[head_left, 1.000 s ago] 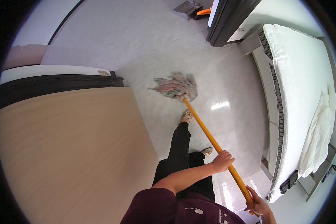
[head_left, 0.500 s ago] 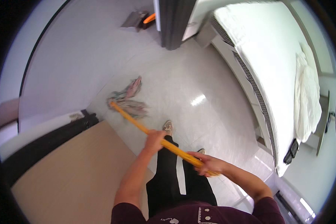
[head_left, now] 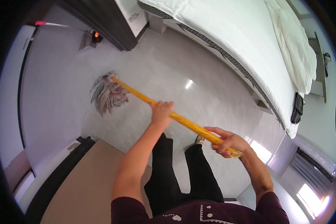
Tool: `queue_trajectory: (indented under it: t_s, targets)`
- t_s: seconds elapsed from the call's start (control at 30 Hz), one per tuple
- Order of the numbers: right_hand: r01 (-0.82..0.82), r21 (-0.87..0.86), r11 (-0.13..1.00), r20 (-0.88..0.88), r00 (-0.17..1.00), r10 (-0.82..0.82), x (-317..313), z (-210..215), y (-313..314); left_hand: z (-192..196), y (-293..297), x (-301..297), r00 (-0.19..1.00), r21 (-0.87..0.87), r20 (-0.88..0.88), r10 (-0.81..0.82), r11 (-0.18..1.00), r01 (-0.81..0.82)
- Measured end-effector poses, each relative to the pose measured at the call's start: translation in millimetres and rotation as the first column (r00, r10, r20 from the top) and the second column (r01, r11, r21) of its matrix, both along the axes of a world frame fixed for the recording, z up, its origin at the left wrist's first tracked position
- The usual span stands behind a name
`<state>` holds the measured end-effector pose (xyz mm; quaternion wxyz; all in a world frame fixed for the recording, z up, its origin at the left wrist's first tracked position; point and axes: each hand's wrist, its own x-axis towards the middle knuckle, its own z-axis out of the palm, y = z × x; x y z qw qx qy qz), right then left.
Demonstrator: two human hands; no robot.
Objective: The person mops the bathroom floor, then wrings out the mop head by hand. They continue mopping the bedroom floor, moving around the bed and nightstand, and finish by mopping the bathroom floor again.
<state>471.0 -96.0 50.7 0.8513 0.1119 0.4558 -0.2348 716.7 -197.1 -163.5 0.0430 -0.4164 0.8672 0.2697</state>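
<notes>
A string mop with a yellow-orange handle (head_left: 192, 125) slants across the view from upper left to lower right. Its head of grey and pinkish cloth strips (head_left: 109, 95) lies spread on the pale floor. My left hand (head_left: 162, 113) is closed around the middle of the handle. Close to the upper end, my right hand (head_left: 229, 143) wraps the handle, fingers curled about it. The frayed-looking tip of the handle pokes out just past my right palm.
A bed with a white mattress (head_left: 227, 30) takes up the upper right, a black item (head_left: 297, 108) at its corner. Far left stand a dustpan (head_left: 87, 41) and a dark curtain (head_left: 100, 22). A beige panel with a black edge (head_left: 89, 179) sits at lower left.
My hands and the handle have moved up and to the right. The mop head has swung farther away and its strips have fanned out differently. The whole view has turned and shifted.
</notes>
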Motion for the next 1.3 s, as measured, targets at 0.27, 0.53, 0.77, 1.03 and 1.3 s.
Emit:
queue_trajectory:
  t_s: [0.27, 0.53, 0.77, 1.03, 1.3]
  targets:
    - [0.485, -0.044, 0.873, -0.122, 0.865, -0.487, -49.7, -10.6, 144.7, 13.2, 29.6, -166.3, 0.895, -0.019, -0.031, -0.446, 0.895, 0.445]
    - [0.819, -0.043, 0.572, -0.161, 0.56, -0.813, -60.6, -18.9, 325.3, -9.5, 180.1, -295.7, 0.659, -0.008, -0.147, -0.738, 0.667, 0.745]
    - [0.877, 0.053, 0.478, -0.511, 0.435, -0.742, -87.3, 124.6, 438.0, 50.3, 371.0, -380.6, 0.425, 0.117, -0.487, -0.763, 0.425, 0.898]
    - [0.651, 0.22, 0.727, -0.619, 0.669, -0.412, -106.2, 214.2, 406.5, 115.6, 400.0, -357.1, 0.458, 0.099, -0.696, -0.554, 0.557, 0.824]
    - [0.077, 0.293, 0.953, -0.213, 0.977, -0.013, -92.9, 178.6, 300.2, 110.8, 273.4, -210.2, 0.721, 0.11, -0.617, -0.314, 0.873, 0.475]
